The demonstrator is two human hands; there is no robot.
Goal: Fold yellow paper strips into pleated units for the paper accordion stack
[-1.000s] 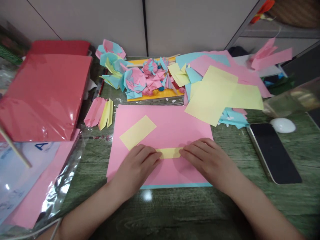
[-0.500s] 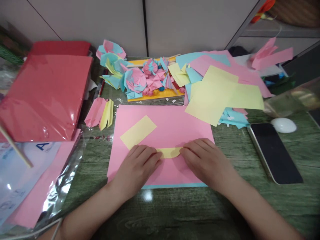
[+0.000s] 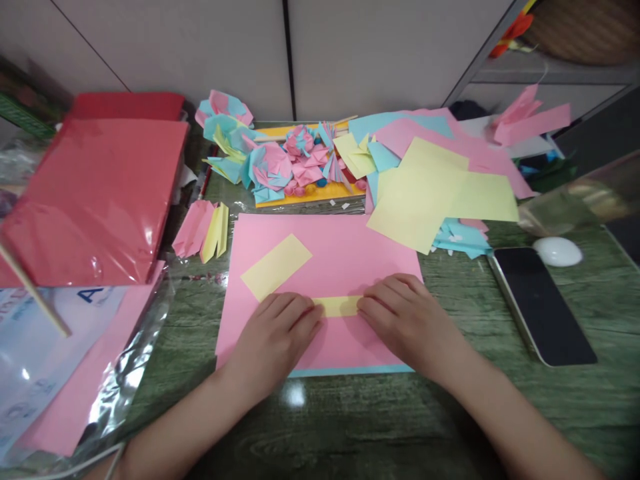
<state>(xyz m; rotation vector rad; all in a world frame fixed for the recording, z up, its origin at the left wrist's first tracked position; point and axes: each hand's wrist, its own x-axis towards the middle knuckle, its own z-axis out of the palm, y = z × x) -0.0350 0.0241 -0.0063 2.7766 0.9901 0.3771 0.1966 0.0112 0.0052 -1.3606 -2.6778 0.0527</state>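
A narrow strip of yellow paper (image 3: 340,307) lies across the pink sheets (image 3: 345,250), its two ends under my fingers. My left hand (image 3: 277,337) is closed at the strip's left end, thumb and fingers together. At the right end my right hand (image 3: 405,320) pinches the paper in the same way. Both hands rest on the pink sheets, and the held ends are hidden beneath the fingers. Just above my left hand a flat yellow paper rectangle (image 3: 277,267) lies at a slant. A blue edge shows under the pink stack near me.
Folded paper flowers (image 3: 270,167) crowd the back. Loose yellow sheets (image 3: 425,190) overlap the pink stack's far right corner. A phone (image 3: 543,303) and a white mouse-like object (image 3: 557,252) lie at right. Red packs (image 3: 100,193) and a plastic sleeve are left, near folded pink paper (image 3: 195,228).
The yellow strip looks flatter and straighter between my hands. My hands have barely moved, and the whole view has shifted slightly.
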